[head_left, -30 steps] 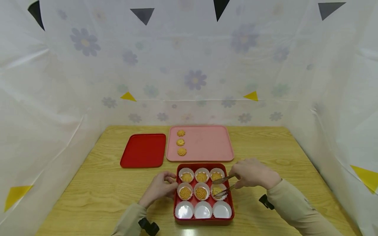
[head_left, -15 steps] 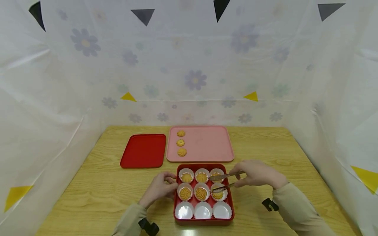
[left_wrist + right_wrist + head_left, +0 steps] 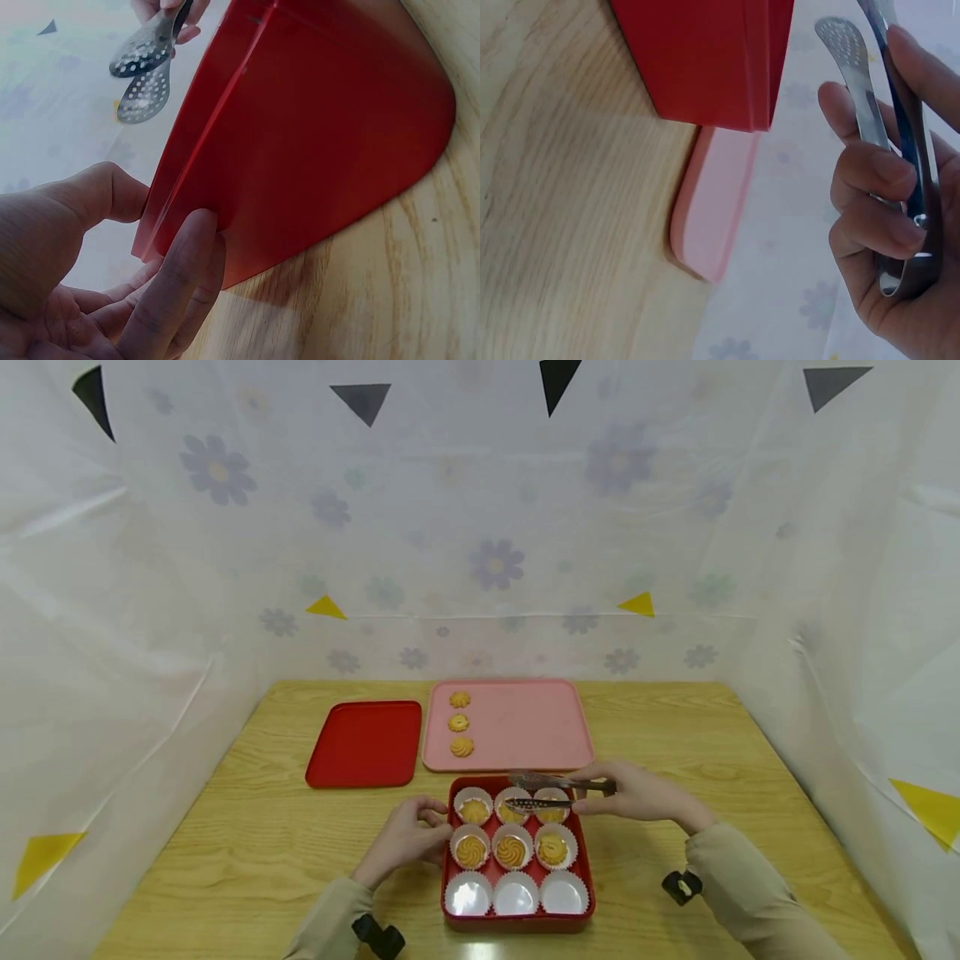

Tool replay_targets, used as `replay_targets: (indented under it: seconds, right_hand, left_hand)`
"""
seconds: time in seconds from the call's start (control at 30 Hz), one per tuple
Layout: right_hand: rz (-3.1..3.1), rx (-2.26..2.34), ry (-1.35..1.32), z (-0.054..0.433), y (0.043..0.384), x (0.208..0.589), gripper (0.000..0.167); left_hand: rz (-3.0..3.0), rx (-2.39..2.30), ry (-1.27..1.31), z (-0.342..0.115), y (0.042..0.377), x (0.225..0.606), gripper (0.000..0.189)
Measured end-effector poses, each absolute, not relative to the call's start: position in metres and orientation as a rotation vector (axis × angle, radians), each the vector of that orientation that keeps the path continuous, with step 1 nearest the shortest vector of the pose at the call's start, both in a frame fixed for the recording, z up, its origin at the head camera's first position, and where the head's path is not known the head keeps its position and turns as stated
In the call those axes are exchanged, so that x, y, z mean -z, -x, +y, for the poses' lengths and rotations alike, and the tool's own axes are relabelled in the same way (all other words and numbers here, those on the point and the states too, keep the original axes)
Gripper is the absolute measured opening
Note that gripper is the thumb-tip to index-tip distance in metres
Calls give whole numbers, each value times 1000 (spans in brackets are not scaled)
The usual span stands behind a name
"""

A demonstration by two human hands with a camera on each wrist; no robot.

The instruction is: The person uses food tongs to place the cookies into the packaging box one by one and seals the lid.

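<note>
A red box (image 3: 517, 926) holds white paper cups in three rows. Swirled cookies (image 3: 511, 852) sit in the cups of the back and middle rows, a pale one (image 3: 552, 849) at the middle row's right end. The front-row cups (image 3: 515, 894) hold nothing. My left hand (image 3: 405, 837) grips the box's left side, thumb at the rim (image 3: 154, 214) and fingers against the outer wall. In my right hand (image 3: 637, 793) are perforated metal tongs (image 3: 866, 97), held over the back row with their arms apart and nothing between the tips.
Behind the box lies a pink tray (image 3: 525, 727) with three cookies (image 3: 459, 722) in a column along its left side. A flat red tray (image 3: 363, 743) lies to its left. White flower-patterned sheets surround the wooden table (image 3: 225, 843).
The right hand has lifted the tongs away from the middle-right cup and moved them back and left over the back row. The pale cookie stays in that cup. The left hand has not moved.
</note>
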State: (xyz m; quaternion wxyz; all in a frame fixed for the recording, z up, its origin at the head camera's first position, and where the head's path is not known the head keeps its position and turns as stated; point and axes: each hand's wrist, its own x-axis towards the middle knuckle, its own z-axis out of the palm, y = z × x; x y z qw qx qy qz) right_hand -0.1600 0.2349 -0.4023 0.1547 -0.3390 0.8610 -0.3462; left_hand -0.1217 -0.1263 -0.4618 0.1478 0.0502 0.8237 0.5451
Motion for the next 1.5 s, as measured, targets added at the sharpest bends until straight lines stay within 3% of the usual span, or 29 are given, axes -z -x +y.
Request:
replay_targets:
  seconds: [0.27,0.63,1.0,1.5]
  right_hand:
    - [2532,996,867,220,171,409,50]
    - [2581,906,885,182,203,395,17]
    - [2689,629,606,133,235,392,22]
    - [2703,436,453,96,254,393,28]
  left_hand:
    - [2393,-1545,-156,-127,121,460,38]
    - [2354,-1579,-125,-126,122,461,38]
    - [2356,-1578,-120,-126,122,461,38]
    - [2376,-1552,-113,-126,121,460,37]
